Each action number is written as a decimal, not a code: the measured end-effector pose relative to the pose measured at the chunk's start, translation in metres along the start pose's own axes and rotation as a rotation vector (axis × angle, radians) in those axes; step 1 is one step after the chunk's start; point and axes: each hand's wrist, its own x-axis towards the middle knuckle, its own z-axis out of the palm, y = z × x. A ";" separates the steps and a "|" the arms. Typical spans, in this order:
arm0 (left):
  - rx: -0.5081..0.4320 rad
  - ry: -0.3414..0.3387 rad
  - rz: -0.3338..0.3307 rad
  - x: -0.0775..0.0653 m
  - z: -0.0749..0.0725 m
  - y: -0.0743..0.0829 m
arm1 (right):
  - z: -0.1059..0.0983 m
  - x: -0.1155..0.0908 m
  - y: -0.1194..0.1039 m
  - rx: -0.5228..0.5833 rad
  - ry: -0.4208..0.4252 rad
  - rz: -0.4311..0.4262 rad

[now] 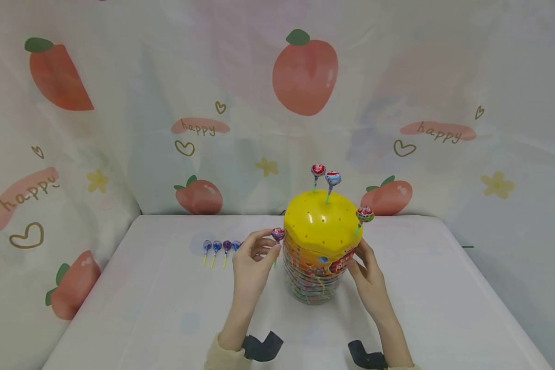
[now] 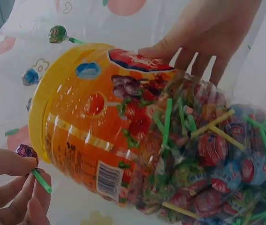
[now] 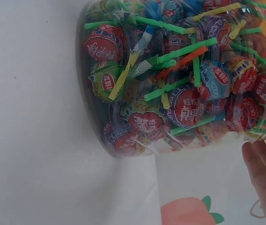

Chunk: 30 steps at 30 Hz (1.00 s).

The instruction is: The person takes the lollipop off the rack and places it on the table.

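Note:
A large clear jar (image 2: 226,183) of wrapped lollipops stands on the table under a yellow lid (image 1: 319,221) dotted with small holes. Three lollipops stick up from the lid, among them a red-and-green one (image 1: 365,214) at its right edge. My left hand (image 1: 254,262) pinches a purple-red lollipop (image 2: 26,152) by its green stick between thumb and fingers, just left of the lid. On the jar's right side rests my right hand (image 1: 371,282), thumb on the front label and fingers extended along the side, partly hidden behind it in the head view.
Several lollipops (image 1: 217,246) with yellow sticks lie in a row on the white table (image 1: 166,298), left of the jar; my left hand overlaps the row's end. A fruit-printed cloth (image 1: 245,77) hangs behind. Black straps (image 1: 262,347) show at both wrists.

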 end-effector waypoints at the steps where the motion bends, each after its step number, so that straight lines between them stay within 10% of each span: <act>1: 0.002 0.004 -0.013 0.000 -0.002 -0.003 | 0.000 0.000 0.000 0.000 -0.002 0.006; 30: 0.248 0.110 -0.299 0.013 -0.051 -0.087 | -0.001 -0.001 -0.003 0.017 -0.012 0.010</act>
